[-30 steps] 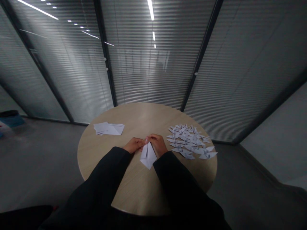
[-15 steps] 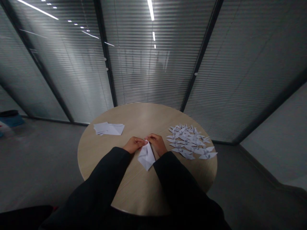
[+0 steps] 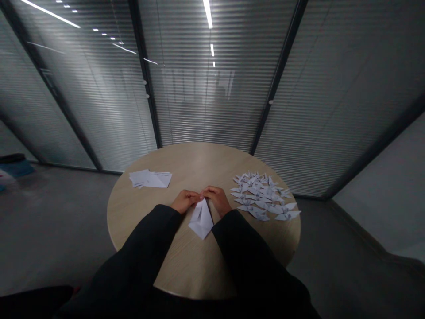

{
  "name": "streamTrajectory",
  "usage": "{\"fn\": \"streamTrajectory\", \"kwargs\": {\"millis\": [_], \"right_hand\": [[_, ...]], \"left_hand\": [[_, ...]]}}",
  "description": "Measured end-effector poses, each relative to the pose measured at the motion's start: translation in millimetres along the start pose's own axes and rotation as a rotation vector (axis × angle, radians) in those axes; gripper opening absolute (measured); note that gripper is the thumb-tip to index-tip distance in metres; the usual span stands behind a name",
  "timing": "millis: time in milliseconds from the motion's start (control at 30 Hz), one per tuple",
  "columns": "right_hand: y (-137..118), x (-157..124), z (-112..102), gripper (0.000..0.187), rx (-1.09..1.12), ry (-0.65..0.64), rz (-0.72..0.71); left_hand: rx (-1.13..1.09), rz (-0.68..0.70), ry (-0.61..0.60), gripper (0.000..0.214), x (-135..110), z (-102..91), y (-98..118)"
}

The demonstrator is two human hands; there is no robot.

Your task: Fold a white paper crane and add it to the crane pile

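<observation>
A folded sheet of white paper (image 3: 202, 220) lies in front of me, narrow at its far tip and wider toward me, with creases down its middle. My left hand (image 3: 186, 200) pinches the far tip from the left. From the right, my right hand (image 3: 216, 199) grips the same tip, its fingertips meeting those of the left. Both hands are closed, and the very tip of the paper is hidden under the fingers. Right of my hands, several folded paper cranes (image 3: 262, 195) lie close together in a cluster.
All of this rests on a round wooden table (image 3: 202, 164). At its left side is a stack of white paper sheets (image 3: 151, 178). Behind the table stands a glass partition with blinds (image 3: 212, 119). A blue bin (image 3: 16, 166) sits on the floor at far left.
The near end of the folded paper has shifted slightly toward me and left, and its flaps lie narrower and flatter. Both hands have stayed at the far tip.
</observation>
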State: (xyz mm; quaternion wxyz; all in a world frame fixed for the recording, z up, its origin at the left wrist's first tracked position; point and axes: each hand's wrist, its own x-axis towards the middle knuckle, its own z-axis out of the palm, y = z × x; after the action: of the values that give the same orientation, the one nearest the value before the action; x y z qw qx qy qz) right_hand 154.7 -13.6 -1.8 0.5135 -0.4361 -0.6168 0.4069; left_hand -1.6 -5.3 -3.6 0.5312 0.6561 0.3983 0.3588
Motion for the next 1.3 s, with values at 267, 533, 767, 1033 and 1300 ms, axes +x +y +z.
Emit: {"fn": "streamTrajectory", "kwargs": {"millis": [267,533,767,1033,1300], "right_hand": [[-1,0,-1,0.018,0.04,0.04,0.022],[6,3,-3,0.021,0.013,0.169,-0.012],[9,5,-1,0.022,0.07,0.096,-0.001],[18,7,-1,0.02,0.089,0.047,0.065],[26,9,-3,0.017,-0.024,0.098,0.072]], "left_hand": [[-0.038,-0.025,-0.018,0.052,2,3.8,-1],[0.03,-0.029,-0.082,0.053,4,-0.6,-7],[0.04,-0.025,0.006,0.053,5,-2.0,-7],[-0.089,-0.018,0.223,0.055,8,-5.1,-5],[-0.081,-0.03,0.191,0.053,9,-5.9,-9]]}}
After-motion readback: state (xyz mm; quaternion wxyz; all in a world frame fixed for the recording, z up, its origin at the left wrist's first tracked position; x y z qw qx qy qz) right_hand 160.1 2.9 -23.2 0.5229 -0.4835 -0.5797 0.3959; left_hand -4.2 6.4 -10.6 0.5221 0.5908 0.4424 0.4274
